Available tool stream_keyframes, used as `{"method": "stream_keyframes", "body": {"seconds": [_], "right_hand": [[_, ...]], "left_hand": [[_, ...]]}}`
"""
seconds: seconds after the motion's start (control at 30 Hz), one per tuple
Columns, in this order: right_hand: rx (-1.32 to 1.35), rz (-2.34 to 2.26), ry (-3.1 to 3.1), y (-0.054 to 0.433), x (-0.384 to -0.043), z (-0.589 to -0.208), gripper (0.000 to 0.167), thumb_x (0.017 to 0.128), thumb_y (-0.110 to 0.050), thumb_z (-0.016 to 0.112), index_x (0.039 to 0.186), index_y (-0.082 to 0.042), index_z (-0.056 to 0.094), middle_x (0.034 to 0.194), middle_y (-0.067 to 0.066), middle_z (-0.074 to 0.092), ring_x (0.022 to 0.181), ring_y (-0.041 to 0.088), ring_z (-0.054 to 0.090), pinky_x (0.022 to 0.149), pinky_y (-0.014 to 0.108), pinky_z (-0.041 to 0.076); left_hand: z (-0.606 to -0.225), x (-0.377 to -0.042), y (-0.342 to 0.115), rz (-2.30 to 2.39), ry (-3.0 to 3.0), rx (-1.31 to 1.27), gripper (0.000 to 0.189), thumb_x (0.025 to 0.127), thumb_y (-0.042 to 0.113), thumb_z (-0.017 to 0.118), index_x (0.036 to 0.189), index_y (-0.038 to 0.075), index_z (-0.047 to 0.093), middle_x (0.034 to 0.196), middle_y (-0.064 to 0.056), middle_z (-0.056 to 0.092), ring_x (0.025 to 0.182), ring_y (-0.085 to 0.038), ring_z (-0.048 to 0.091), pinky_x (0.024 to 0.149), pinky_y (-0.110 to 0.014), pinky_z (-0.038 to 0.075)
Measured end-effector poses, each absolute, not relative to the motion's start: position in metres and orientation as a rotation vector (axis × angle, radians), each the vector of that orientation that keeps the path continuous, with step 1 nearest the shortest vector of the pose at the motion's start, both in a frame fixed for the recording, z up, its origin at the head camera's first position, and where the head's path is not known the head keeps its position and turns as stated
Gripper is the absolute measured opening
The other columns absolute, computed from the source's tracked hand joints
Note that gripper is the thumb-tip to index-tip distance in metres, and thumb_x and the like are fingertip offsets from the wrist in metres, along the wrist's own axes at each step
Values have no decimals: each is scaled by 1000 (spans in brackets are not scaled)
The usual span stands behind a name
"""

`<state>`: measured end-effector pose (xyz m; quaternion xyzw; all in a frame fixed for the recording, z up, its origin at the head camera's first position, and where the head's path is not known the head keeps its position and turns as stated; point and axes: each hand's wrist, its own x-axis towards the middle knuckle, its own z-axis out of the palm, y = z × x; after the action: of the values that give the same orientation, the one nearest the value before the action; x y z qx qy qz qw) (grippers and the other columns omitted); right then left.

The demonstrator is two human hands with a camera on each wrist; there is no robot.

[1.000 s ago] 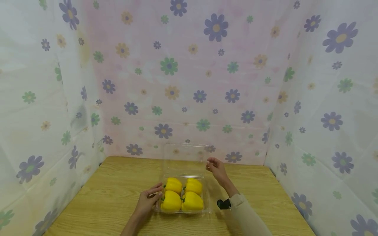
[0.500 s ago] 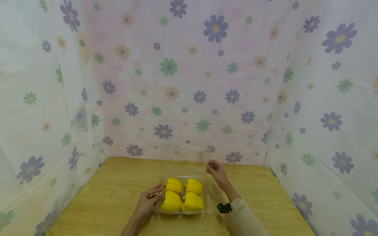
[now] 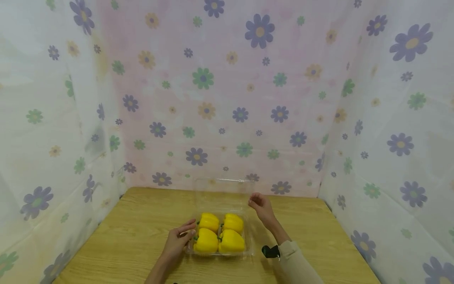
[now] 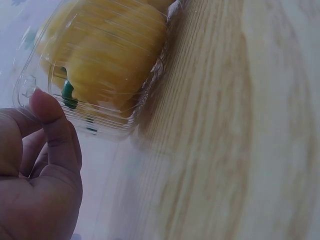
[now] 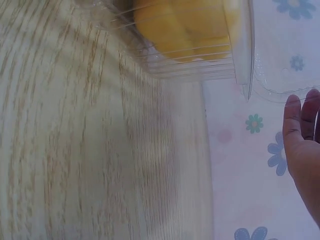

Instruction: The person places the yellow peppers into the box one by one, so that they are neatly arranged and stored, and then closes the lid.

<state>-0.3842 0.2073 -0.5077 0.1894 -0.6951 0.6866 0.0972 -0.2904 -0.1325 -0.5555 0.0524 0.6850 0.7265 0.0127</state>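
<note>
A clear plastic clamshell container (image 3: 250, 240) sits on the table, holding several yellow bell peppers (image 3: 231, 241) with green stems. Its hinged lid (image 3: 221, 196) stands raised and leaning back behind the peppers. At the container's left side, my left hand (image 3: 173, 242) pinches the rim; the left wrist view shows the thumb (image 4: 46, 106) on the rim corner with fingers behind. My right hand (image 3: 263, 210) is beside the lid's right edge, fingers loosely bent. In the right wrist view its fingertips (image 5: 293, 101) are right at the lid's clear edge.
The wooden table (image 3: 149, 221) is enclosed by flower-patterned cloth (image 3: 227, 98) at the back and both sides. A small black object (image 3: 270, 251) is at the right wrist, by the beige sleeve (image 3: 299, 262).
The lid has tipped farther back, its top edge sinking lower in the head view. My right hand has dropped slightly along the lid's side, while the left hand and peppers stay put.
</note>
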Motion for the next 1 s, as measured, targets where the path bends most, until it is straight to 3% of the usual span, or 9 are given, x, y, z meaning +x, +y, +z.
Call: {"method": "stream_keyframes", "body": {"seconds": [0.07, 0.17, 0.3, 0.57, 0.83, 1.0], "right_hand": [[585, 2030, -2056, 208, -384, -507, 23, 99, 3, 61, 112, 20, 51, 102, 32, 56, 90, 26, 63, 86, 21, 57], [602, 2022, -2063, 209, -383, -506, 25, 100, 2, 61, 113, 20, 51, 104, 33, 56, 91, 24, 63, 85, 20, 55], [584, 2011, -2089, 209, -380, -505, 24, 100, 0, 62, 114, 17, 53, 109, 37, 54, 93, 18, 63, 85, 19, 54], [557, 1999, -2101, 211, -374, -507, 21, 99, -5, 65, 112, 11, 59, 109, 31, 59, 100, 31, 62, 89, 24, 54], [609, 1969, -2104, 213, -369, -511, 19, 100, -6, 64, 108, 11, 59, 109, 33, 58, 98, 17, 62, 88, 19, 52], [638, 1946, -2108, 214, -365, -512, 23, 101, -5, 63, 110, 16, 58, 102, 14, 64, 96, 10, 62, 88, 20, 52]], "left_hand": [[-554, -291, -133, 2266, 2135, 163, 41, 99, 14, 67, 135, -5, 61, 159, -12, 43, 120, -21, 61, 60, -21, 51], [-552, -291, -134, 2269, 2117, 174, 41, 99, 11, 67, 137, -6, 60, 159, -12, 42, 95, -10, 63, 58, -20, 50], [-552, -290, -136, 2275, 2085, 194, 43, 99, 9, 66, 138, -7, 58, 160, -13, 40, 75, -10, 55, 56, -19, 49], [-552, -290, -137, 2262, 2080, 255, 45, 99, 7, 67, 138, -10, 56, 161, -17, 37, 74, -9, 57, 56, -19, 50], [-553, -289, -137, 2270, 2066, 272, 46, 99, 6, 66, 140, -12, 53, 161, -19, 36, 67, -8, 53, 55, -18, 49], [-555, -290, -137, 2262, 2087, 268, 46, 99, 7, 65, 139, -12, 54, 161, -21, 36, 62, -6, 52, 55, -18, 48]]}}
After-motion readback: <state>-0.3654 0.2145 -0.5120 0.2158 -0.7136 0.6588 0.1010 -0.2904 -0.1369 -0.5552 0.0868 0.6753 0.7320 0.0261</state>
